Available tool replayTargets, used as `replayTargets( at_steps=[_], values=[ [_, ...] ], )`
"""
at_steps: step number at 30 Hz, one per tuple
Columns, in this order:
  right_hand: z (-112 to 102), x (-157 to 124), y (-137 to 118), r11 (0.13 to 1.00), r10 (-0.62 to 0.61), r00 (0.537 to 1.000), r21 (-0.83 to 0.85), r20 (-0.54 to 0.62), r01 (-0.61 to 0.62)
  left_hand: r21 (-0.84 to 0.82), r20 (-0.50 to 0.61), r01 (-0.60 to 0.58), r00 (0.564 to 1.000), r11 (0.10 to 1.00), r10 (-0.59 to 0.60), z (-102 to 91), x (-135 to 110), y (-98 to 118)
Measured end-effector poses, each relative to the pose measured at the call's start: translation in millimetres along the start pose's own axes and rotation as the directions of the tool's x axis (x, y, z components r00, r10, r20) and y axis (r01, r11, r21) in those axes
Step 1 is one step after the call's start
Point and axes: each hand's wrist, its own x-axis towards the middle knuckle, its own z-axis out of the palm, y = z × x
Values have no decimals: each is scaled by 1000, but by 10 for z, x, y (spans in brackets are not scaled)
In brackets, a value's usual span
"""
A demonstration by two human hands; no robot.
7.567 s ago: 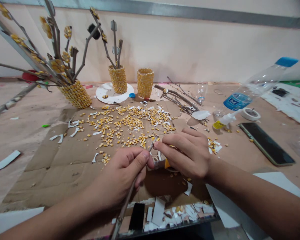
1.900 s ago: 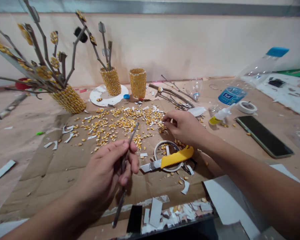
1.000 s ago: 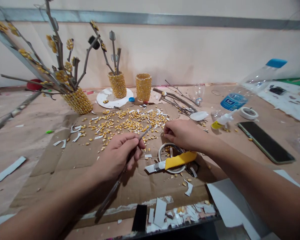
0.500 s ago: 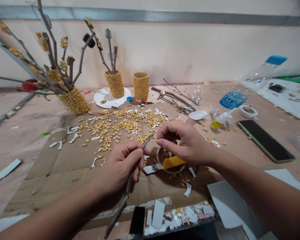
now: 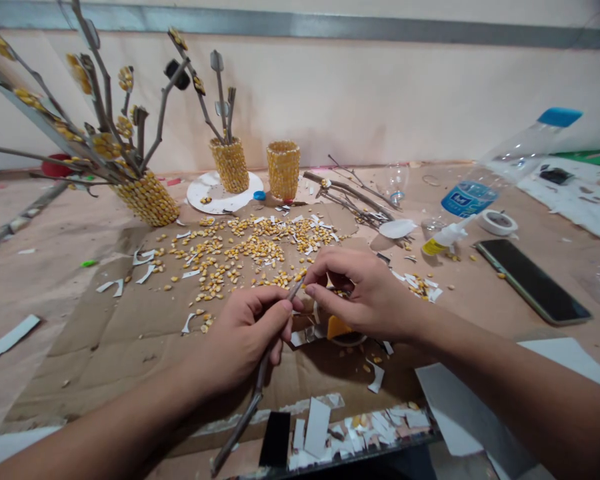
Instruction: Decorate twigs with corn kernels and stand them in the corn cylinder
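Observation:
My left hand point(image 5: 257, 327) is closed around a thin twig point(image 5: 240, 425), which slants up toward its cut tip. Close to that tip, my right hand point(image 5: 363, 293) pinches a small yellow bit that looks like a corn kernel point(image 5: 306, 287). Its fingertips are at or very near the twig's end; contact is hard to make out. Under my right hand, a yellow-handled tool point(image 5: 337, 327) with a flat metal blade lies across a small round container point(image 5: 350, 341), both partly covered. Loose corn kernels point(image 5: 260, 250) are spread over the cardboard point(image 5: 130, 347) beyond my hands.
Kernel-covered pots point(image 5: 283, 172), some holding twigs, stand at the back and left. On the right are a tilted plastic bottle point(image 5: 467, 199), a glue bottle point(image 5: 443, 239), a tape roll point(image 5: 499, 223) and a phone point(image 5: 533, 280). White scraps point(image 5: 317, 427) lie along the front edge.
My right hand has moved slightly left, bringing its fingertips up to the twig's tip and covering more of the yellow handle. My left hand keeps its hold on the twig.

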Motion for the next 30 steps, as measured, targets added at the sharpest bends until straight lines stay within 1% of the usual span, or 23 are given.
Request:
replayTargets(
  at_steps=[5, 9, 13, 17, 21, 24, 30],
  values=[
    [2, 0, -12, 999, 22, 1000, 24, 10, -22, 4, -3, 46, 999, 999, -46, 19, -16, 17],
    [14, -2, -24, 999, 41, 999, 2, -34, -41, 36, 0, 29, 1000, 999, -29, 42, -31, 34],
    [37, -10, -36, 999, 51, 997, 18, -64, -50, 17, 5, 4, 1000, 1000, -4, 51, -40, 44],
    [61, -16, -33, 1000, 13, 997, 26, -81, -11, -2, 31, 11, 999, 1000, -11, 47, -28, 40],
    [67, -27, -30, 999, -43, 995, -24, -86, 41, -23, 25, -3, 1000, 1000, 3, 59, -24, 52],
    [60, -33, -35, 998, -51, 996, -53, -75, 47, -15, 17, -9, 1000, 1000, 10, 71, -32, 63],
    [64, -26, -31, 995, -55, 995, -93, -82, 48, 8, 26, 28, 999, 1000, -28, 39, -49, 24]
  ],
)
